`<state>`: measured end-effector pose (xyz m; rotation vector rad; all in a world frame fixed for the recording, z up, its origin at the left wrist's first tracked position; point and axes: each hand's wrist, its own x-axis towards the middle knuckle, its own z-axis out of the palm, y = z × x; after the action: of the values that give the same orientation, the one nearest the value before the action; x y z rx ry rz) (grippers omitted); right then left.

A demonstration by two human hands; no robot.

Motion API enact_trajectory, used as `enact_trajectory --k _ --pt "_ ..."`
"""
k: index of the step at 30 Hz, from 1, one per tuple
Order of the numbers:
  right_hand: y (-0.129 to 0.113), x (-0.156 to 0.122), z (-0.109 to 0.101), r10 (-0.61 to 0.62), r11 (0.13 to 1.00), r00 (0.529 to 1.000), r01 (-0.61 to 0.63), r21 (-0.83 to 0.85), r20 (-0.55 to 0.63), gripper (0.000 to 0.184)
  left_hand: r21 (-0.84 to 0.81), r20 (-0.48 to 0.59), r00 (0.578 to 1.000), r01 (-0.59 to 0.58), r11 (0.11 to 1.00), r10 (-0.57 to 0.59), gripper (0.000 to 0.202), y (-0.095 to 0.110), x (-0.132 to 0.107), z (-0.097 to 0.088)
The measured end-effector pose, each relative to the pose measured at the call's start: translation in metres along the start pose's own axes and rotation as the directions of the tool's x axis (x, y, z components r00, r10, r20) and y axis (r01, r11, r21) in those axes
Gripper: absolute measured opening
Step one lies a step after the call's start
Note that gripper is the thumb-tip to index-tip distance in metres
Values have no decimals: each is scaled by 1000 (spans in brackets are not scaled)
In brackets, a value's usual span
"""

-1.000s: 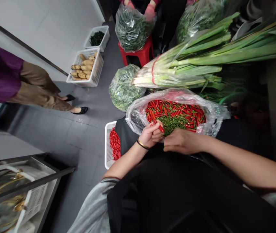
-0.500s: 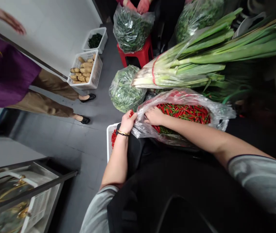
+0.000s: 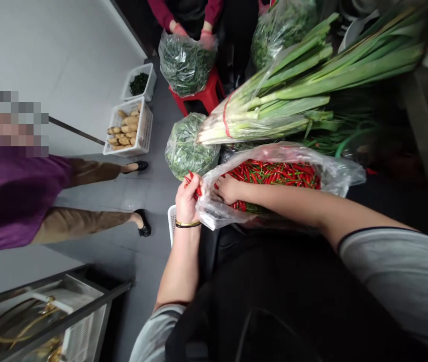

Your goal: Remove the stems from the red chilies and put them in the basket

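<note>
A clear plastic bag (image 3: pixel 334 173) full of small red chili peppers (image 3: pixel 274 173) with green stems lies open in front of me. My left hand (image 3: pixel 188 198), a gold bracelet at its wrist, is closed around several red chili peppers at the bag's left edge. Their tips poke out past the thumb. Inside the bag's left end, my right hand (image 3: pixel 229 189) reaches down with curled fingers among the chilies. What those fingers hold is partly hidden. Below my left hand a white basket (image 3: pixel 172 221) shows mostly covered by my arm.
Bundled leeks (image 3: pixel 251 118) lie beyond the bag, beside bagged greens (image 3: pixel 191 146). A co-worker's gloved hands (image 3: pixel 207 39) touch another bag on a red stool (image 3: pixel 214 90). A person in purple (image 3: pixel 14 196) stands left. A basket of brown tubers (image 3: pixel 146 128) and a metal rack (image 3: pixel 101 296) stand nearby.
My left hand has moved slightly left and turned, showing more chilies in it. My right hand stays in the bag, a little further left. The person in purple appears lower in view.
</note>
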<state>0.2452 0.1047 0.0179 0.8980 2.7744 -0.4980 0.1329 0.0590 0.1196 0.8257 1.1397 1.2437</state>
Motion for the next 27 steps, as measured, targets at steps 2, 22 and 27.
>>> enact_trajectory --k 2,22,27 --pt "7 -16 0 41 998 999 -40 -53 19 44 -8 -31 999 -14 1000 13 34 1 -2 -10" --pt "87 -212 8 318 918 887 -199 343 -336 36 515 10 933 -313 798 360 12 25 -50 26" --pt "68 -207 11 544 837 782 -478 268 -304 37 762 443 867 -228 606 -230 21 -57 -39 50"
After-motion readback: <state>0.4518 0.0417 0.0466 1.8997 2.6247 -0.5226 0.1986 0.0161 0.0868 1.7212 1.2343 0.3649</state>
